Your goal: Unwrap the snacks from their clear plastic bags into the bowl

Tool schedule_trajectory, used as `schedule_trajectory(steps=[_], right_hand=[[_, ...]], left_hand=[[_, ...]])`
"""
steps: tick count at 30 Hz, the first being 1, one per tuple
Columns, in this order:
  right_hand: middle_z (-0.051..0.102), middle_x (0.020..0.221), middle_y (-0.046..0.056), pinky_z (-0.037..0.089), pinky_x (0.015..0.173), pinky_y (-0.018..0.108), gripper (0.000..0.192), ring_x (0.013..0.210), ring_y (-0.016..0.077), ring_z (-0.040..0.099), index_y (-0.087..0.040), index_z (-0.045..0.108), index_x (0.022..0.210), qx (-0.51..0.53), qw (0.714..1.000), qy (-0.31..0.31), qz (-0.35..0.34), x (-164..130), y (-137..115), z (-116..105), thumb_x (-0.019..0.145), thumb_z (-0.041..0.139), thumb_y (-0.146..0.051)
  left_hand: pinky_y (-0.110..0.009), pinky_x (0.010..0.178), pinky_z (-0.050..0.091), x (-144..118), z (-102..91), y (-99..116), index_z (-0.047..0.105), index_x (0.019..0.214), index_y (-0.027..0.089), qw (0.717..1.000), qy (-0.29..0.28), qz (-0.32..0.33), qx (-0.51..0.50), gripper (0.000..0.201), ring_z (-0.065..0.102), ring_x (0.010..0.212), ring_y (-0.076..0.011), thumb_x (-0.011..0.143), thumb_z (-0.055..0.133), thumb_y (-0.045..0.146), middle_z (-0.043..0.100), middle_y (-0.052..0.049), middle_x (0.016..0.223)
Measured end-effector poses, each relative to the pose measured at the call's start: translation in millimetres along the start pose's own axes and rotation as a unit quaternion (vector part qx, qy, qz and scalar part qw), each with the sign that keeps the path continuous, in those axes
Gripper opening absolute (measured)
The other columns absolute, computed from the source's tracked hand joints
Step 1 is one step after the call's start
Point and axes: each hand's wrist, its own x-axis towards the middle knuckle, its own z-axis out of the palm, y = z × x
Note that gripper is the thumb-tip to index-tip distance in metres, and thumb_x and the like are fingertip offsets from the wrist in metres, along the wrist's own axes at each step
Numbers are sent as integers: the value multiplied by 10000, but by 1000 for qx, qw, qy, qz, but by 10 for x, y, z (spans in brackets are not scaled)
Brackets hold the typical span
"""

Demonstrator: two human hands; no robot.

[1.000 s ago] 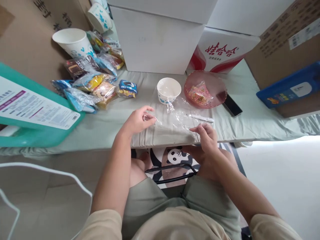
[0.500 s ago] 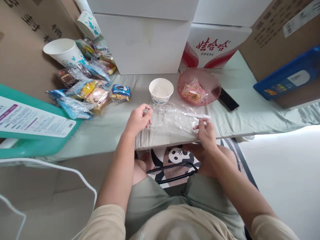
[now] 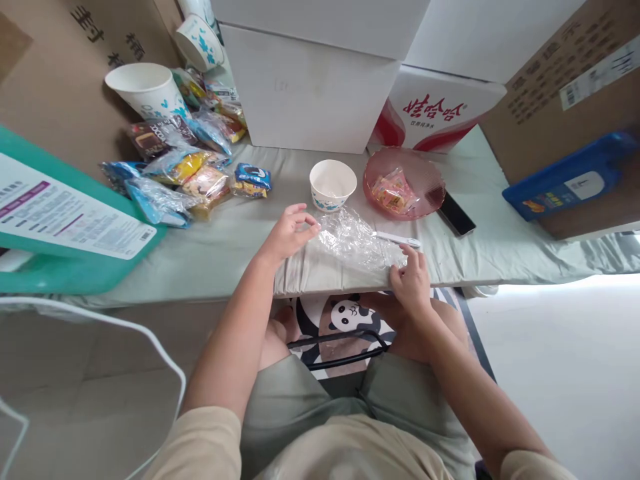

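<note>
A crumpled sheet of clear plastic film (image 3: 357, 240) lies on the cloth-covered table in front of me. My left hand (image 3: 293, 233) is at its left end, thumb and fingertips drawn together on the film's edge. At the right end is my right hand (image 3: 413, 277), thumb and index finger apart, with the film's edge beside them. Just behind the film stands a white paper bowl (image 3: 333, 183) with blue leaf print. A white plastic utensil (image 3: 397, 239) lies along the film's right side, close to my right fingertips.
A pink bowl (image 3: 373, 177) holds wrapped snacks, with a black phone (image 3: 457, 215) beside it. Several packaged snacks (image 3: 200, 183) and a large paper cup (image 3: 145, 93) sit left. A green jug (image 3: 75, 220), white boxes (image 3: 315, 93) and a blue container (image 3: 565, 177) surround the area.
The film, earlier stretched between both hands, now lies slacker and more bunched. My left hand has shifted slightly right; my right thumb and index finger have spread. The view has tilted a little.
</note>
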Motion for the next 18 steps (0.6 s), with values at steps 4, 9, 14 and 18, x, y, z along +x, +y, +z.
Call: schedule_trajectory(steps=[4,9,14,18], right_hand=[[610,1218,119,551,795,440,489,634,163,569,-242,537,1323,32,999,-1,-10,11,88,-8,836,493,-220],[621,1153,97,561,728,375,536,757,181,599,-244,523,1327,104,994,24,9,86,230,24,796,485,-180],[520,1276,146,565,861,493,634,878,233,623,-263,523,1389,49,998,16,31,32,234,-96,760,577,-200],[484,1361,177,517,992,601,630,1166,359,583,-266,527,1396,27,999,21,-29,138,46,-278,784,676,-277]], left_hand=[[-341,903,529,30,92,-30,669,926,213,987,-78,-72,-123,328,652,1105,-237,690,789,406,666,-100,1208],[-229,609,456,41,92,-61,677,932,188,982,-67,-148,-99,391,594,667,-122,594,846,289,699,-32,830],[-226,620,417,64,107,-64,647,695,162,988,-17,-117,-96,232,521,621,-95,591,802,300,610,18,660],[-223,709,446,64,132,-40,629,745,169,991,-5,-81,-105,235,581,710,-98,578,777,242,637,21,758]])
